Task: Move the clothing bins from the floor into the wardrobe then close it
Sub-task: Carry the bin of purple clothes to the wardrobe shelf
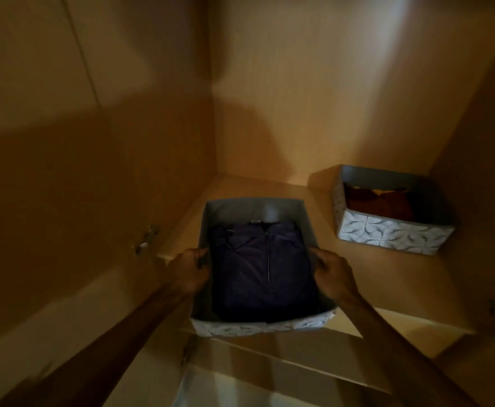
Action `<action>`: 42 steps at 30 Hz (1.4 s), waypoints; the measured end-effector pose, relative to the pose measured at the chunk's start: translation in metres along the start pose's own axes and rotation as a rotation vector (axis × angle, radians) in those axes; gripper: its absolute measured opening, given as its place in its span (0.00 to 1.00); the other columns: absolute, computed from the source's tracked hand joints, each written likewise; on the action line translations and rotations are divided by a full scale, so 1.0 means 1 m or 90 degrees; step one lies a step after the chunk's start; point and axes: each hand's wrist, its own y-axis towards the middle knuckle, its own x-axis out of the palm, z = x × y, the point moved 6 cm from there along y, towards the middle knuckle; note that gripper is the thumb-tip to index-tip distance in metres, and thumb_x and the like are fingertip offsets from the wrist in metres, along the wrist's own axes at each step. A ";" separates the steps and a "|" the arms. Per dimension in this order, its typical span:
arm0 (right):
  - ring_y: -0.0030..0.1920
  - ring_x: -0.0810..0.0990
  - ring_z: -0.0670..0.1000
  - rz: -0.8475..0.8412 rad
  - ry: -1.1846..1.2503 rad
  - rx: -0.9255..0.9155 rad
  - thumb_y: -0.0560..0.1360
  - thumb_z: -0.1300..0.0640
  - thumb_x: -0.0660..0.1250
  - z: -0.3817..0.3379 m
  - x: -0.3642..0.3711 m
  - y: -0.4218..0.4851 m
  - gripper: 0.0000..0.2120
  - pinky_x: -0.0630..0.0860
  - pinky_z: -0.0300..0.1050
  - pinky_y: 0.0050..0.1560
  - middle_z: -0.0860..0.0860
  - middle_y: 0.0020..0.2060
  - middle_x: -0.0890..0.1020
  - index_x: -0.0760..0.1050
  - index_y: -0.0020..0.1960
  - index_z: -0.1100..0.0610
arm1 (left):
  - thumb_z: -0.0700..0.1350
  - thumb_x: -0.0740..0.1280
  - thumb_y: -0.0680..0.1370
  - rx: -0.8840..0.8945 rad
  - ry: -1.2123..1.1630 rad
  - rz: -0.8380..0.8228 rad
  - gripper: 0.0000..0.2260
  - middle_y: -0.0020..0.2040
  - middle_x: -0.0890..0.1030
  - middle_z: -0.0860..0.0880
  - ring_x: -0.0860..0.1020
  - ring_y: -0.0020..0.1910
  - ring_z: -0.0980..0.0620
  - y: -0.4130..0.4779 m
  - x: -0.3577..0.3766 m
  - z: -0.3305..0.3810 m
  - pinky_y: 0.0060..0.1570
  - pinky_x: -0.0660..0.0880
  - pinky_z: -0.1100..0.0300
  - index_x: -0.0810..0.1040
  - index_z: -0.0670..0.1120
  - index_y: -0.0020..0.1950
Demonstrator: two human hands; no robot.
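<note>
Inside the open wardrobe, a person holds a patterned bin by its two side walls; the left hand grips the left rim, fingers curled over the edge, and the right hand grips the right rim the same way; both forearms reach in from the near corners. The bin sits left of centre over the shelf, its near end at the shelf's front edge; whether it rests on the shelf or is held just above it cannot be told. A folded navy jacket, zip showing, fills the bin. A second bin of the same pattern stands on the shelf at far right, apart from the first, with a brown garment inside. A metal hinge shows on the left wall; the picture is dim and slightly blurred.
</note>
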 end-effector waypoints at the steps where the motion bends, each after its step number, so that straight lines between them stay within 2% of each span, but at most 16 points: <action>1: 0.60 0.78 0.61 0.003 -0.011 0.015 0.77 0.61 0.60 0.003 -0.001 0.008 0.18 0.75 0.50 0.61 0.56 0.61 0.80 0.76 0.64 0.51 | 0.36 0.63 0.76 0.005 0.032 -0.022 0.18 0.54 0.84 0.43 0.81 0.46 0.43 0.016 0.002 0.002 0.43 0.76 0.55 0.78 0.47 0.65; 7: 0.53 0.80 0.63 0.013 -0.056 0.118 0.73 0.61 0.61 0.024 -0.010 0.064 0.12 0.77 0.52 0.54 0.59 0.53 0.82 0.79 0.54 0.56 | 0.44 0.62 0.78 0.044 0.081 -0.104 0.14 0.58 0.81 0.43 0.80 0.53 0.42 0.100 0.029 0.033 0.51 0.77 0.53 0.77 0.46 0.63; 11: 0.54 0.78 0.65 0.045 -0.036 0.124 0.73 0.64 0.60 0.018 -0.024 0.108 0.19 0.75 0.53 0.53 0.63 0.55 0.80 0.74 0.63 0.56 | 0.44 0.69 0.75 0.070 0.014 -0.197 0.34 0.69 0.72 0.44 0.73 0.65 0.43 0.142 0.052 0.069 0.56 0.71 0.58 0.57 0.46 0.77; 15: 0.51 0.81 0.62 -0.022 -0.182 0.157 0.71 0.55 0.61 0.040 -0.029 0.125 0.18 0.79 0.54 0.50 0.59 0.53 0.81 0.73 0.59 0.57 | 0.47 0.64 0.78 0.026 0.293 -0.333 0.21 0.64 0.75 0.41 0.77 0.53 0.47 0.159 0.061 0.070 0.46 0.75 0.58 0.69 0.41 0.69; 17: 0.48 0.82 0.61 -0.058 -0.169 0.218 0.72 0.57 0.63 0.050 -0.030 0.122 0.14 0.80 0.53 0.48 0.59 0.51 0.81 0.73 0.56 0.61 | 0.41 0.62 0.79 -0.029 0.299 -0.363 0.17 0.61 0.76 0.41 0.79 0.51 0.46 0.165 0.061 0.067 0.42 0.78 0.59 0.70 0.38 0.68; 19: 0.49 0.83 0.62 -0.041 -0.163 0.229 0.73 0.59 0.63 0.051 -0.032 0.124 0.13 0.80 0.50 0.49 0.61 0.51 0.81 0.74 0.55 0.63 | 0.37 0.63 0.78 -0.048 0.221 -0.338 0.13 0.55 0.76 0.42 0.81 0.46 0.45 0.170 0.058 0.072 0.38 0.80 0.59 0.72 0.40 0.63; 23: 0.50 0.81 0.62 0.072 -0.130 0.164 0.73 0.61 0.62 0.043 -0.041 0.137 0.10 0.77 0.50 0.46 0.61 0.49 0.82 0.78 0.51 0.62 | 0.40 0.66 0.76 0.055 0.117 -0.151 0.08 0.53 0.80 0.43 0.80 0.54 0.43 0.189 0.053 0.071 0.49 0.77 0.56 0.78 0.40 0.54; 25: 0.49 0.81 0.62 0.099 -0.055 0.101 0.73 0.63 0.62 0.037 -0.041 0.142 0.09 0.77 0.51 0.47 0.61 0.49 0.82 0.79 0.51 0.61 | 0.49 0.71 0.74 0.076 0.001 -0.138 0.21 0.61 0.78 0.44 0.78 0.59 0.44 0.191 0.063 0.066 0.52 0.76 0.57 0.76 0.42 0.64; 26: 0.52 0.81 0.61 0.098 -0.041 0.064 0.74 0.61 0.64 0.036 -0.039 0.143 0.11 0.77 0.52 0.50 0.60 0.51 0.82 0.79 0.54 0.60 | 0.55 0.72 0.73 0.078 -0.017 -0.177 0.33 0.70 0.71 0.43 0.73 0.66 0.44 0.190 0.075 0.063 0.57 0.73 0.58 0.67 0.43 0.73; 28: 0.62 0.76 0.59 0.063 -0.070 0.001 0.75 0.53 0.67 0.036 -0.028 0.139 0.21 0.74 0.53 0.61 0.59 0.63 0.77 0.73 0.66 0.58 | 0.68 0.69 0.68 0.110 0.099 -0.260 0.53 0.79 0.42 0.40 0.49 0.78 0.41 0.183 0.098 0.062 0.72 0.59 0.52 0.43 0.44 0.79; 29: 0.69 0.70 0.60 0.030 -0.113 -0.025 0.75 0.50 0.67 0.039 -0.019 0.137 0.27 0.71 0.54 0.67 0.59 0.69 0.71 0.68 0.71 0.57 | 0.77 0.65 0.61 0.131 0.181 -0.275 0.61 0.76 0.30 0.41 0.37 0.76 0.40 0.180 0.107 0.060 0.74 0.50 0.45 0.35 0.45 0.78; 31: 0.77 0.48 0.63 -0.056 -0.215 -0.057 0.76 0.47 0.64 0.046 0.002 0.131 0.37 0.56 0.57 0.76 0.61 0.77 0.49 0.50 0.78 0.54 | 0.86 0.51 0.49 0.170 0.262 -0.272 0.67 0.70 0.19 0.42 0.25 0.69 0.41 0.179 0.117 0.055 0.71 0.39 0.37 0.25 0.49 0.73; 32: 0.76 0.38 0.65 -0.091 -0.262 -0.064 0.76 0.48 0.63 0.048 0.010 0.128 0.42 0.47 0.58 0.75 0.63 0.76 0.38 0.39 0.78 0.53 | 0.86 0.47 0.48 0.179 0.281 -0.267 0.66 0.67 0.17 0.43 0.23 0.67 0.40 0.184 0.121 0.051 0.70 0.37 0.36 0.22 0.50 0.70; 34: 0.72 0.28 0.68 -0.108 -0.332 -0.081 0.76 0.48 0.63 0.046 0.017 0.127 0.49 0.39 0.60 0.73 0.66 0.71 0.28 0.23 0.72 0.50 | 0.86 0.44 0.47 0.182 0.311 -0.258 0.63 0.64 0.15 0.44 0.21 0.66 0.39 0.190 0.122 0.050 0.69 0.33 0.36 0.19 0.51 0.67; 37: 0.70 0.25 0.68 -0.109 -0.309 -0.082 0.75 0.49 0.66 0.043 0.015 0.134 0.51 0.36 0.63 0.72 0.66 0.69 0.25 0.25 0.73 0.53 | 0.85 0.48 0.48 0.180 0.335 -0.248 0.63 0.62 0.13 0.46 0.20 0.66 0.40 0.199 0.119 0.056 0.68 0.31 0.36 0.18 0.54 0.66; 42: 0.70 0.26 0.69 -0.128 -0.345 -0.075 0.72 0.44 0.69 0.047 0.015 0.153 0.58 0.39 0.63 0.72 0.67 0.69 0.25 0.17 0.67 0.47 | 0.85 0.50 0.45 0.154 0.338 -0.234 0.67 0.66 0.17 0.45 0.22 0.68 0.43 0.220 0.116 0.063 0.68 0.33 0.34 0.21 0.52 0.69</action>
